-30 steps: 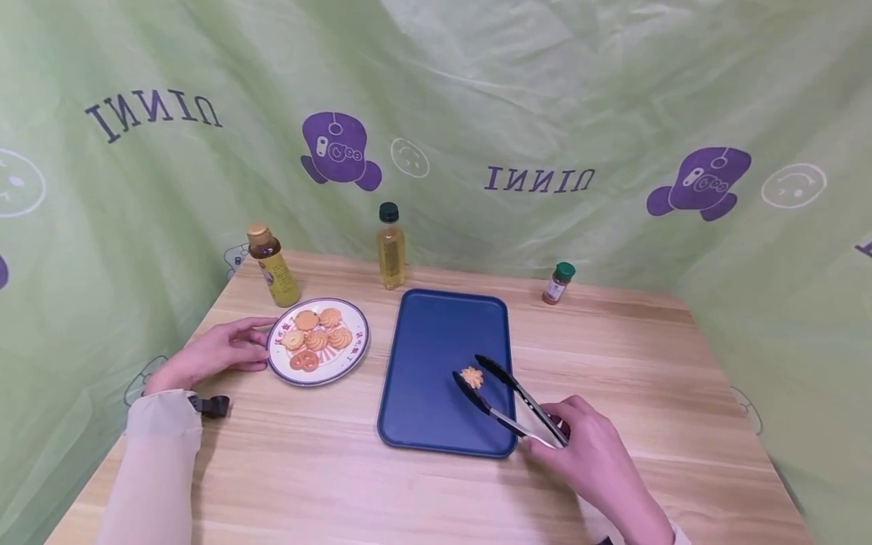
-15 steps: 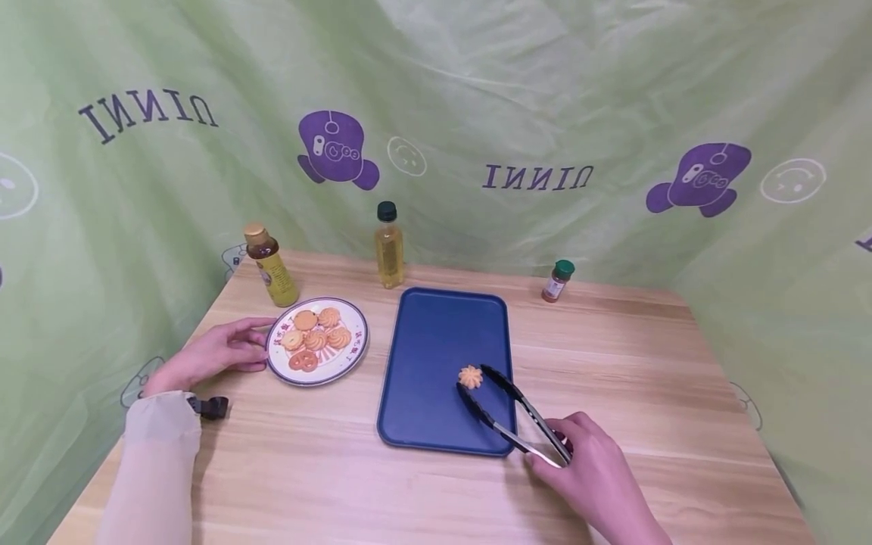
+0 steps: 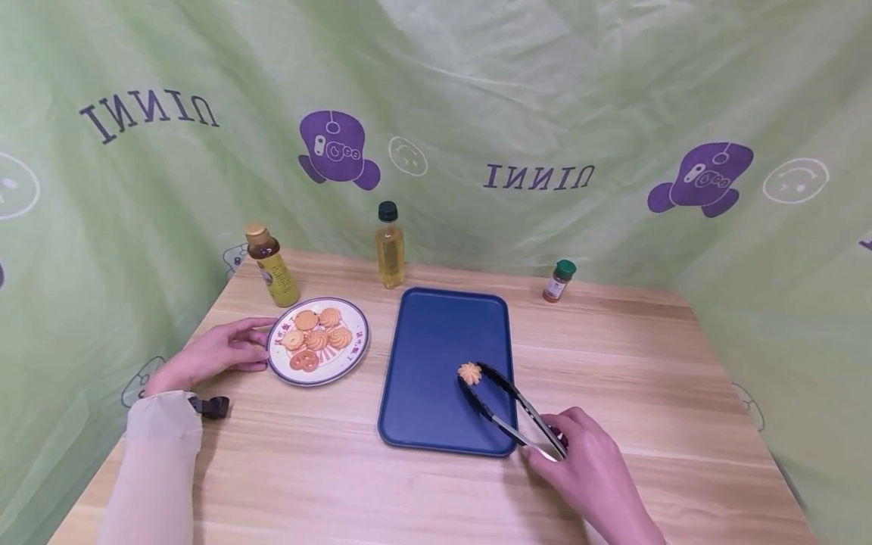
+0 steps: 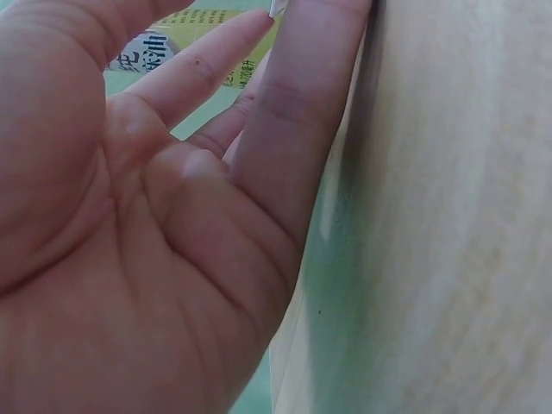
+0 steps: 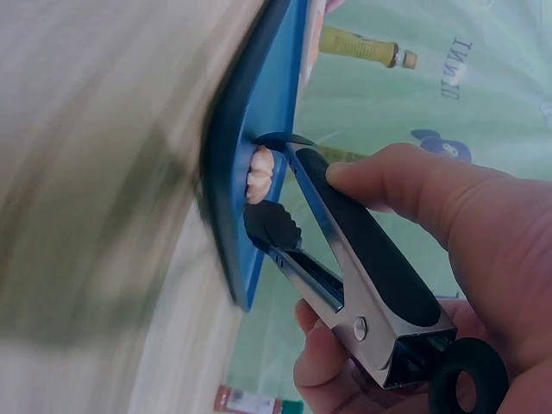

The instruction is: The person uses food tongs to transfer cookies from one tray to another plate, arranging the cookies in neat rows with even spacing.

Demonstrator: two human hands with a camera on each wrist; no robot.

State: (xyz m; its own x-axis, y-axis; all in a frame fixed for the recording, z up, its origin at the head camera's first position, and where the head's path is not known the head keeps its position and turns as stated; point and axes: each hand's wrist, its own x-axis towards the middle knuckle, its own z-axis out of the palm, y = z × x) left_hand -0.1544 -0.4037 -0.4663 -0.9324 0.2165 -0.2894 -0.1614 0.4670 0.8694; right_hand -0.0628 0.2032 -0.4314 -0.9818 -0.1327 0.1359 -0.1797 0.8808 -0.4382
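My right hand [image 3: 579, 450] holds a pair of black-tipped kitchen tongs [image 3: 500, 424] around their metal handles. Between the tong tips sits a swirled, flower-shaped cookie [image 3: 470, 372], low over the blue tray [image 3: 436, 333]. In the right wrist view the cookie [image 5: 260, 175] lies against or close to the tray surface; I cannot tell whether it is gripped or lifted. My left hand [image 3: 214, 352] lies beside the white plate [image 3: 347, 367], its fingers touching the left rim. Several cookies [image 3: 316, 341] lie on that plate, among them a pretzel-shaped one [image 3: 303, 361].
A yellow-labelled bottle [image 3: 278, 276] stands behind the plate. An oil bottle [image 3: 390, 253] with a dark cap is behind the tray's left corner. At the back right stands a small green-capped jar [image 3: 559, 281]. Green printed cloth [image 3: 443, 98] hangs around the wooden table [image 3: 306, 454].
The tongs shifted back from the cookie, parting wider, then came forward around it again, slightly left of before. The cookie moved marginally left. My left hand and the plate stayed in place.
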